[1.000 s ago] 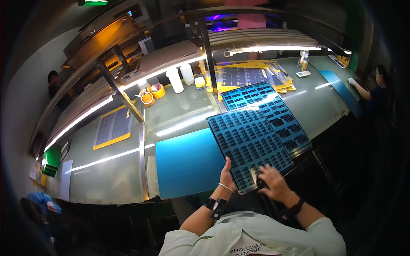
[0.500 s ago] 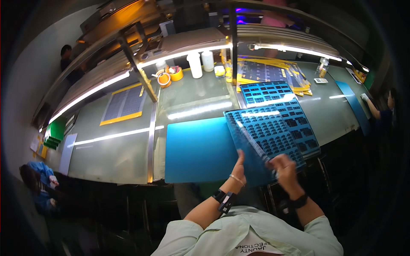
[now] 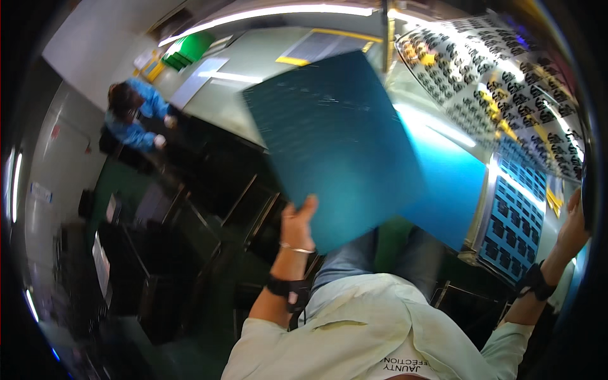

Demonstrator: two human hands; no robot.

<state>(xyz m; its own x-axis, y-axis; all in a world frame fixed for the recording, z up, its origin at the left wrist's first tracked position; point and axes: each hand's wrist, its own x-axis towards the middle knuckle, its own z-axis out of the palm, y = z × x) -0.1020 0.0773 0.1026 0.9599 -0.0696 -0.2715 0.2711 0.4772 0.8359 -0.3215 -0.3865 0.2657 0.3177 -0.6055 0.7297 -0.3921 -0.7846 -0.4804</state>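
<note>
My left hand point(image 3: 298, 227) grips a plain blue sheet point(image 3: 339, 152) near its lower edge, thumb on its face. The sheet is raised and tilted, partly over the table and another blue sheet point(image 3: 446, 174) lying there. At the right, my right hand point(image 3: 574, 223) is raised beside the lower corner of a clear film point(image 3: 481, 69) with rows of black printed shapes. The film hangs bowed in the air above the table and seems held by that hand, whose fingertips are partly cut off by the dark rim of the picture.
A blue sheet with black patterns point(image 3: 512, 218) lies at the right on the table. Farther left are a yellow-edged panel point(image 3: 329, 45), a pale blue sheet point(image 3: 197, 82) and green trays point(image 3: 188, 50). A person in blue point(image 3: 136, 114) sits at the table's left end.
The clear film has come away from the blue sheet, swung up and right by my right hand. My left hand has carried the blue sheet left and up. The view has turned left.
</note>
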